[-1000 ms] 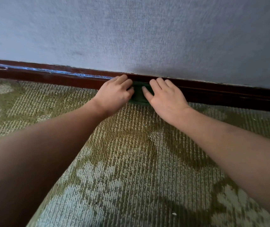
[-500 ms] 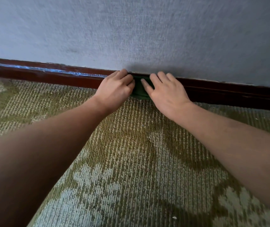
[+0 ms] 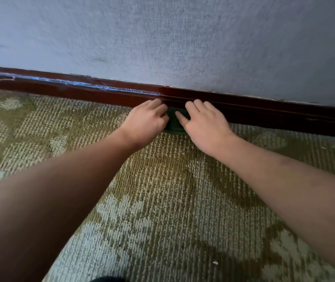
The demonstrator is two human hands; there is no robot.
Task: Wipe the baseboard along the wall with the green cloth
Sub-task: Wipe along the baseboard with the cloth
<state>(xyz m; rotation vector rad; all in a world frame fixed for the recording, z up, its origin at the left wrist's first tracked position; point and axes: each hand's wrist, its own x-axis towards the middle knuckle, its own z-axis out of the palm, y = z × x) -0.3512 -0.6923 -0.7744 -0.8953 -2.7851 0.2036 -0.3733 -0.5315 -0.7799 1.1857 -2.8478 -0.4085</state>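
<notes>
A dark green cloth [image 3: 174, 124] is bunched at the foot of the dark red-brown baseboard [image 3: 264, 113], partly on the carpet. My left hand [image 3: 147, 119] grips its left side with curled fingers. My right hand [image 3: 204, 124] presses on its right side, fingers fairly straight against the baseboard and thumb lying across the cloth. Most of the cloth is hidden under both hands.
A grey-blue textured wall [image 3: 182, 41] rises above the baseboard. A pale scuffed streak [image 3: 85, 84] runs along the baseboard's upper edge to the left. Green and beige patterned carpet [image 3: 162, 200] covers the floor. A white crumb [image 3: 215, 262] lies near the front.
Both hands and the cloth have slid down from the baseboard's top edge to its lower part by the carpet. The upper edge between the hands is now uncovered.
</notes>
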